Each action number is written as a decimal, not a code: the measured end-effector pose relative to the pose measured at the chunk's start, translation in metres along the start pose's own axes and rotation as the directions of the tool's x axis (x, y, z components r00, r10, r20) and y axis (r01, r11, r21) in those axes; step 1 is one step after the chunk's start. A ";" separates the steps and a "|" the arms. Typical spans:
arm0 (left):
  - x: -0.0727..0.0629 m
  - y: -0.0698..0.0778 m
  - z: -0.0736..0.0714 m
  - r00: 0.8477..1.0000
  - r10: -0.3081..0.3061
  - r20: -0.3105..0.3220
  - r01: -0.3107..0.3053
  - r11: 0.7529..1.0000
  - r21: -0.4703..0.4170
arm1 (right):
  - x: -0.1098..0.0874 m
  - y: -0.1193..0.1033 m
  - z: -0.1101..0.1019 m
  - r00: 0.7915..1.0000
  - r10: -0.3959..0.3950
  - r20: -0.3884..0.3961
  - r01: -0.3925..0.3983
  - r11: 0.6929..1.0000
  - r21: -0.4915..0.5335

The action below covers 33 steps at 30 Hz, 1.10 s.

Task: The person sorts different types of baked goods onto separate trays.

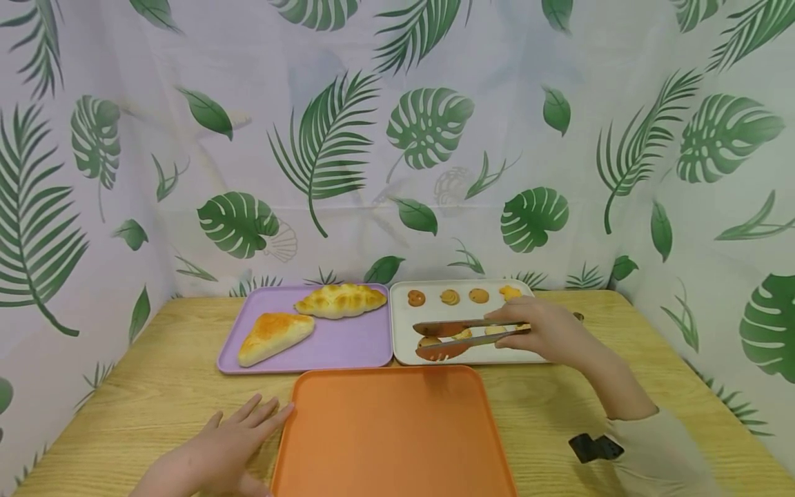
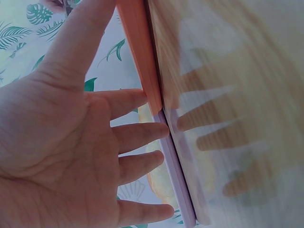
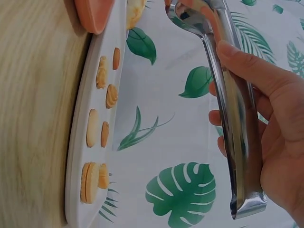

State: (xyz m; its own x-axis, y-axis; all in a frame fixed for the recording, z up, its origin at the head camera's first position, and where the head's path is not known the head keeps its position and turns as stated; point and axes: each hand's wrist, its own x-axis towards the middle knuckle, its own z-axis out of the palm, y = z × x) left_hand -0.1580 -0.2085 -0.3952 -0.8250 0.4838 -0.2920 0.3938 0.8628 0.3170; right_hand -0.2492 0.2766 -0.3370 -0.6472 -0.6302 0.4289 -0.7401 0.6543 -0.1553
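My right hand [image 1: 549, 331] grips metal tongs [image 1: 444, 328], whose arms stand apart above the front row of cookies on the white tray [image 1: 402, 321]. In the right wrist view, the tongs [image 3: 232, 118] lie along the hand with the thumb on one arm. Nothing shows between their tips, though part of the tips is cut off there. My left hand [image 1: 217, 445] lies at the left rim of the orange tray [image 1: 397, 435], fingers straight and spread; a fingertip touches the rim. Several small cookies [image 1: 478, 295] sit in rows on the white tray, one star-shaped [image 1: 511, 292].
A purple tray [image 1: 348, 345] at the back left bears a triangular bread [image 1: 276, 337] and a braided bread [image 1: 340, 301]. It stands beside the white tray, with the orange tray in front of both. A leaf-patterned cloth [image 1: 348, 152] hangs behind the wooden table [image 1: 559, 407].
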 end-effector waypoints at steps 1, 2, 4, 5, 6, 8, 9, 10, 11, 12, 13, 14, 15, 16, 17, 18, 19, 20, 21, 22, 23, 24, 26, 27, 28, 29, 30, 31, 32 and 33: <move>0.000 0.000 0.000 1.000 0.000 0.000 0.000 1.000 -0.002 | 0.003 0.002 0.002 0.999 0.028 0.018 -0.028 1.000 -0.003; 0.000 0.000 0.001 1.000 0.002 -0.003 -0.002 1.000 -0.001 | 0.005 0.004 0.004 0.998 0.056 0.036 -0.056 0.998 -0.002; -0.001 0.000 0.001 1.000 0.006 -0.008 -0.006 1.000 0.000 | 0.011 0.009 0.008 0.993 0.103 0.065 -0.103 0.995 -0.006; -0.001 0.000 0.001 1.000 0.008 -0.009 -0.008 1.000 -0.001 | 0.014 0.011 0.011 0.990 0.118 0.076 -0.117 0.993 -0.015; -0.001 -0.001 0.002 1.000 0.007 -0.007 -0.007 1.000 -0.005 | 0.017 0.014 0.013 0.988 0.128 0.082 -0.127 0.992 -0.026; -0.001 -0.001 0.002 1.000 0.003 -0.007 -0.004 1.000 -0.009 | 0.022 0.018 0.019 0.985 0.143 0.094 -0.141 0.990 -0.031; -0.001 -0.001 0.002 1.000 0.002 -0.006 -0.002 1.000 -0.012 | 0.024 0.020 0.022 0.984 0.147 0.096 -0.144 0.989 -0.040; -0.002 -0.001 0.002 1.000 0.000 -0.005 -0.001 1.000 -0.015 | 0.027 0.022 0.024 0.984 0.149 0.097 -0.145 0.988 -0.045; -0.001 -0.001 0.003 1.000 0.000 -0.005 0.000 1.000 -0.016 | 0.029 0.024 0.027 0.984 0.150 0.098 -0.146 0.988 -0.050; -0.001 -0.001 0.003 1.000 -0.001 -0.006 0.001 1.000 -0.016 | 0.030 0.026 0.029 0.983 0.152 0.099 -0.148 0.988 -0.054; -0.001 -0.001 0.003 1.000 0.002 -0.009 -0.002 1.000 -0.012 | 0.032 0.027 0.031 0.983 0.154 0.103 -0.149 0.987 -0.054; -0.001 -0.001 0.003 1.000 0.007 -0.013 -0.008 1.000 -0.005 | 0.033 0.029 0.033 0.981 0.162 0.106 -0.156 0.986 -0.063; -0.001 -0.001 0.003 1.000 0.011 -0.016 -0.011 1.000 0.001 | 0.034 0.030 0.034 0.980 0.167 0.109 -0.160 0.985 -0.068; 0.000 -0.001 0.003 1.000 0.011 -0.018 -0.011 1.000 0.004 | 0.035 0.031 0.036 0.979 0.172 0.111 -0.165 0.984 -0.073; 0.000 0.000 0.003 1.000 0.009 -0.019 -0.009 1.000 0.006 | 0.036 0.033 0.037 0.977 0.180 0.116 -0.171 0.982 -0.081; 0.000 0.000 0.003 1.000 0.006 -0.020 -0.006 1.000 0.006 | 0.036 0.034 0.038 0.975 0.189 0.119 -0.179 0.980 -0.087; 0.000 0.000 0.002 1.000 0.004 -0.023 -0.003 1.000 0.009 | 0.037 0.035 0.039 0.973 0.197 0.121 -0.187 0.978 -0.089; 0.000 0.001 0.002 1.000 -0.002 -0.024 0.002 1.000 0.007 | 0.038 0.037 0.041 0.971 0.205 0.124 -0.194 0.977 -0.091; -0.001 0.001 0.002 1.000 -0.008 -0.022 0.009 1.000 0.004 | 0.038 0.038 0.042 0.969 0.212 0.128 -0.201 0.975 -0.089; -0.001 0.001 0.002 1.000 -0.014 -0.023 0.014 1.000 0.003 | 0.039 0.039 0.043 0.966 0.220 0.132 -0.210 0.974 -0.086; -0.001 0.001 0.002 1.000 -0.011 -0.026 0.011 1.000 0.007 | 0.039 0.040 0.044 0.964 0.229 0.138 -0.219 0.972 -0.081; -0.001 0.001 0.002 1.000 -0.010 -0.029 0.010 1.000 0.009 | 0.039 0.041 0.046 0.961 0.237 0.144 -0.228 0.971 -0.074; -0.001 0.001 0.002 0.999 -0.010 -0.031 0.010 1.000 0.008 | 0.039 0.043 0.048 0.954 0.253 0.158 -0.245 0.967 -0.066; -0.001 0.001 0.002 0.999 -0.009 -0.032 0.009 1.000 0.009 | 0.039 0.044 0.050 0.951 0.261 0.164 -0.254 0.965 -0.064; -0.001 0.001 0.002 0.999 -0.008 -0.034 0.009 1.000 0.008 | 0.039 0.045 0.051 0.948 0.269 0.168 -0.262 0.963 -0.064; -0.001 0.001 0.002 0.999 -0.007 -0.035 0.008 1.000 0.008 | 0.040 0.045 0.052 0.946 0.275 0.170 -0.268 0.961 -0.063; -0.002 0.001 0.002 0.999 -0.011 -0.035 0.011 1.000 0.005 | 0.040 0.046 0.052 0.944 0.280 0.172 -0.273 0.960 -0.064; -0.002 0.000 0.002 0.999 -0.011 -0.035 0.012 1.000 0.006 | 0.040 0.046 0.053 0.943 0.285 0.173 -0.279 0.958 -0.063; -0.001 0.000 0.002 0.999 -0.011 -0.036 0.011 1.000 0.006 | 0.041 0.046 0.054 0.941 0.290 0.176 -0.284 0.957 -0.060; -0.001 0.000 0.002 0.999 -0.012 -0.035 0.012 1.000 0.006 | 0.041 0.046 0.054 0.938 0.295 0.179 -0.290 0.955 -0.055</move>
State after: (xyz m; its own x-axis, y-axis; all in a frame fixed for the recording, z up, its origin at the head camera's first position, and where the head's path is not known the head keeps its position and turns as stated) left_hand -0.1560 -0.2091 -0.3970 -0.8433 0.4683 -0.2638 0.3865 0.8694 0.3077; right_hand -0.3197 0.2583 -0.3749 -0.8586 -0.4731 0.1973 -0.5093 0.8309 -0.2240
